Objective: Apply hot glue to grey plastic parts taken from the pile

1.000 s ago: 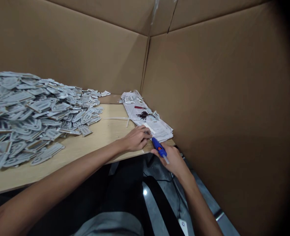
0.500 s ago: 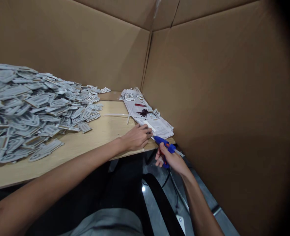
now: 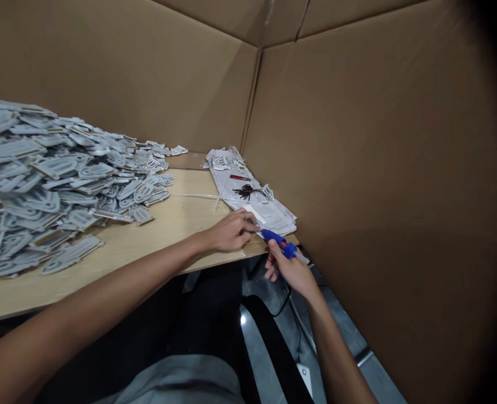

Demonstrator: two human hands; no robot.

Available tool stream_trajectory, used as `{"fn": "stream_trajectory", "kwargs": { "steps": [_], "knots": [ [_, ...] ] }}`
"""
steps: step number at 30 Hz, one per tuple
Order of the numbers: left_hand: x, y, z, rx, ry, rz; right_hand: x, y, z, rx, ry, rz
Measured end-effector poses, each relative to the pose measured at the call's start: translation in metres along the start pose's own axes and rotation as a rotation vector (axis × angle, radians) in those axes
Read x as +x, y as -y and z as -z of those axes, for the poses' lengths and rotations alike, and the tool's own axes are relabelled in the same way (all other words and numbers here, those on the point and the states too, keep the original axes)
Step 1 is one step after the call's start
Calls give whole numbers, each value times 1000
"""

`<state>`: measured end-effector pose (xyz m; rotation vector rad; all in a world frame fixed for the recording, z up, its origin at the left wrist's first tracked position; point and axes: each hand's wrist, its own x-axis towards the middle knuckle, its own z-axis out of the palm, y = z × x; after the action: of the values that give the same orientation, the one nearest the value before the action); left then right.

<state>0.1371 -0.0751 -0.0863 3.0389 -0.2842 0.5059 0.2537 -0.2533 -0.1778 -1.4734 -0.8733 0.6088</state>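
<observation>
My right hand (image 3: 293,269) is wrapped round the handle of a blue hot glue gun (image 3: 276,240). The gun's nozzle points left and lies right at the fingertips of my left hand (image 3: 234,230). A clear glue stick (image 3: 302,257) pokes out of the gun's rear. My left hand rests on the table edge with its fingers bent together; what they hold, if anything, is hidden. Just beyond those fingers, a white strip (image 3: 253,213) lies on a stack of printed paper sheets (image 3: 280,220).
Grey-white flat looped pieces (image 3: 80,168) form a large heap on the wooden table (image 3: 189,219). On the papers lie a red pen-like object (image 3: 240,177), a dark bundle of strands (image 3: 245,192) and several looped pieces. Thin whitish sticks (image 3: 196,196) lie nearby. Cardboard walls (image 3: 358,140) enclose the table.
The left hand has shifted slightly, its index finger now stretched further toward the nozzle. The glue gun has moved a little left with the right hand. The whole view has shifted slightly.
</observation>
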Motion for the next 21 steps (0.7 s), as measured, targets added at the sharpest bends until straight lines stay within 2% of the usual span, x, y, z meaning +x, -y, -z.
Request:
{"fn": "stream_trajectory", "kwargs": {
  "steps": [9, 15, 21],
  "knots": [
    [0, 0, 0, 7, 2, 6, -3, -12, 3, -128, 30, 67],
    [0, 0, 0, 24, 7, 1, -3, -6, 0, -153, 12, 83],
    [-1, 1, 0, 26, 8, -4, -13, 7, 4, -394, 28, 307]
  ]
}}
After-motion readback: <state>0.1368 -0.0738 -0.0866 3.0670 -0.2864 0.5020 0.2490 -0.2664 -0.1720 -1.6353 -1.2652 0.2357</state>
